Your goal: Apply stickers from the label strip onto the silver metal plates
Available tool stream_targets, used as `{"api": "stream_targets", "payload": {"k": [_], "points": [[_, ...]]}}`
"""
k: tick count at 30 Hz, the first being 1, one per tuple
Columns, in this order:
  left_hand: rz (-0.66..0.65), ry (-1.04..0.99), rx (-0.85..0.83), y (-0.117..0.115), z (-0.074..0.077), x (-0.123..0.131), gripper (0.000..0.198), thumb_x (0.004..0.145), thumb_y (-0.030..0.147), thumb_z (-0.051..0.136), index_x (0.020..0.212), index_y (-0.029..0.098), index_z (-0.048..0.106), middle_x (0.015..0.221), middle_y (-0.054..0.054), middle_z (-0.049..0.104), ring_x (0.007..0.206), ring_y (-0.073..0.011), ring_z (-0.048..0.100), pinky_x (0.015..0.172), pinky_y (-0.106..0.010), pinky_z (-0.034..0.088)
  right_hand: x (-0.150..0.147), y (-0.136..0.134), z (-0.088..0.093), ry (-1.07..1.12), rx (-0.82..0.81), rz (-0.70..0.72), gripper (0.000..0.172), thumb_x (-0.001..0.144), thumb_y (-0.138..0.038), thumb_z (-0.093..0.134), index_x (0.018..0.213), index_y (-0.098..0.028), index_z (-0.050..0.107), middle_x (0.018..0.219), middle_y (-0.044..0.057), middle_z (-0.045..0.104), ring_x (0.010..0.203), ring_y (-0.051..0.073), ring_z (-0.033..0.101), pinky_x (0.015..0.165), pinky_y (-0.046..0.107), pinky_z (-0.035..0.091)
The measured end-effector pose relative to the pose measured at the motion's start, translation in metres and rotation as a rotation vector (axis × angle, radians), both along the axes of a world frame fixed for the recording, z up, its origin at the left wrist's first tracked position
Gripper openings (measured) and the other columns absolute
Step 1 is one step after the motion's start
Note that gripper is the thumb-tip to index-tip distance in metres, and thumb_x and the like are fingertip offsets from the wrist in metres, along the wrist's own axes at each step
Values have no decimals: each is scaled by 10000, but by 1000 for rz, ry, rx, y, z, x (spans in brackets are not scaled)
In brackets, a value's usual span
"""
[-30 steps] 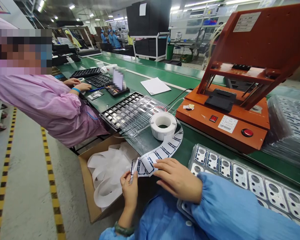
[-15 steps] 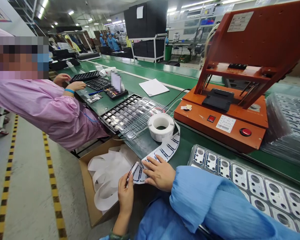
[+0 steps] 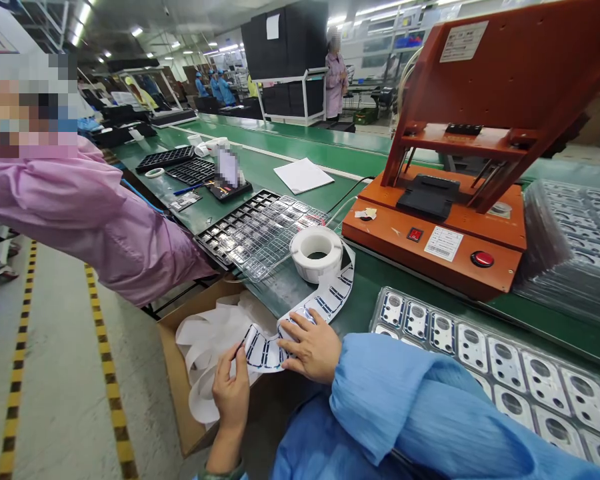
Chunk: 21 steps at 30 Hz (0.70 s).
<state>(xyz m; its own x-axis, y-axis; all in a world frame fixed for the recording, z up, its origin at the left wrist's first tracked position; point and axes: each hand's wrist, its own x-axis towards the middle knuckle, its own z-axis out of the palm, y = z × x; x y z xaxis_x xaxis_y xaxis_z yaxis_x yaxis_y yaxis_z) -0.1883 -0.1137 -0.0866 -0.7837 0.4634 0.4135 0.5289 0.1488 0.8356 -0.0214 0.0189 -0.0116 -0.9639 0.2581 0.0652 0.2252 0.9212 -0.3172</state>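
Two bare hands work one label strip (image 3: 300, 320) at the green bench's edge: the left hand (image 3: 231, 393) pinches its free end, the right hand (image 3: 311, 347) presses it flat. One white roll (image 3: 316, 252), one orange press (image 3: 440, 220) and one cardboard box (image 3: 180, 387) stand nearby.
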Motion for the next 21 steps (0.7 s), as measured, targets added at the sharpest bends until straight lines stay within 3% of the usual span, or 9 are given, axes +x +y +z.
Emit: {"api": "stream_targets", "payload": {"k": [4, 10, 16, 21], "points": [[-96, 37, 23, -2, 8, 0, 219, 742, 379, 641, 861, 214, 724, 908, -69, 686, 872, -215, 619, 918, -364, 446, -3, -2, -4, -12, 28, -20, 468, 921, -535, 455, 1215, -191, 575, 1420, 75, 400, 1309, 301, 277, 1058, 581, 206], [-238, 108, 155, -7, 28, 6, 140, 718, 267, 700, 848, 234, 739, 887, -55, 719, 928, -224, 640, 1019, -448, 396, -5, -2, -9, 15, 33, -45, 466, 906, -548, 475, 1140, -171, 617, 1412, 73, 411, 1301, 305, 276, 1067, 584, 186], [-243, 44, 269, -6, 54, 17, 197, 776, 204, 638, 955, 227, 718, 1018, -44, 686, 1063, -240, 598, 1016, -443, 406, -5, -2, -5, 9, 12, -56, 436, 905, -527, 493, 1165, -194, 601, 1403, 66, 418, 1302, 303, 276, 1074, 572, 176], [-226, -65, 271, 1, 65, 29, 198, 769, 253, 650, 945, 201, 723, 1016, -54, 687, 1063, -253, 596, 992, -409, 431, -5, -2, -2, 9, 2, -70, 439, 904, -530, 489, 1189, -211, 588, 1384, 70, 442, 1287, 304, 294, 1081, 568, 165]]}}
